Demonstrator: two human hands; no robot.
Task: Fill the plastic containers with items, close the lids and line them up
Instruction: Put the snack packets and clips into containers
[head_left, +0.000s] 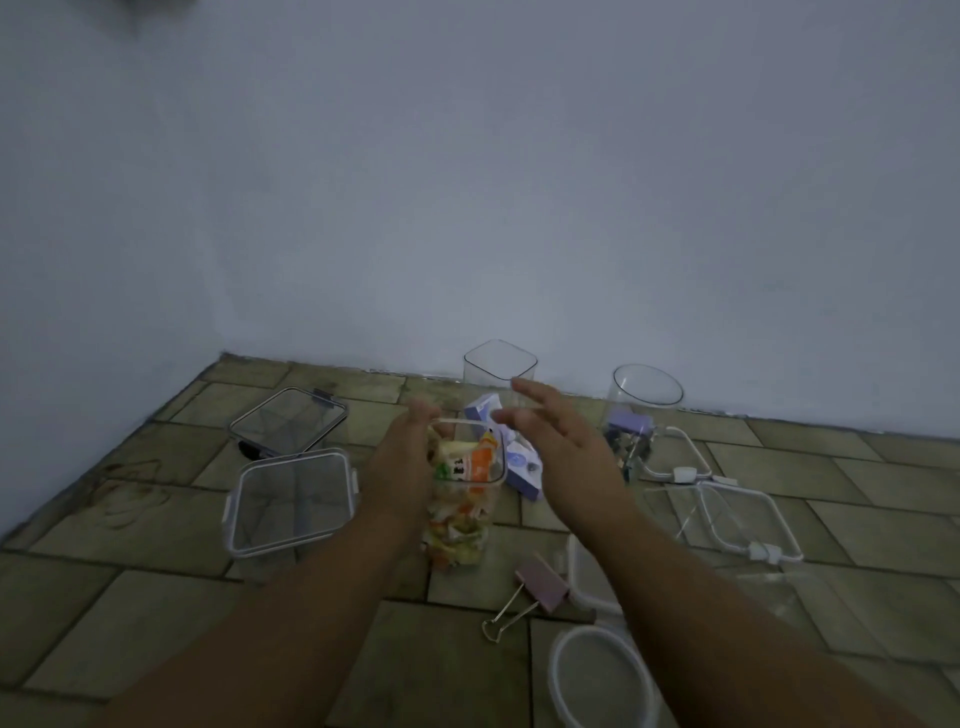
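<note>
A tall clear container (462, 499) stuffed with colourful sachets stands open on the tiled floor at the centre. My left hand (408, 452) grips its left wall near the rim. My right hand (558, 441) hovers just right of it, fingers spread, holding nothing. Behind stand an empty square container (500, 370) and a round one (645, 395) with purple items at its bottom. Two lidded square containers (293, 499) (288, 422) sit at the left. Loose lids lie at the right: square ones (748, 519) and a round one (597, 675).
A pink binder clip (535, 590) lies on the floor in front of the filled container. Purple-and-white packets (519, 462) sit behind my right hand. A pale wall (467, 208) rises close behind the containers. The floor (156, 597) is greenish tile.
</note>
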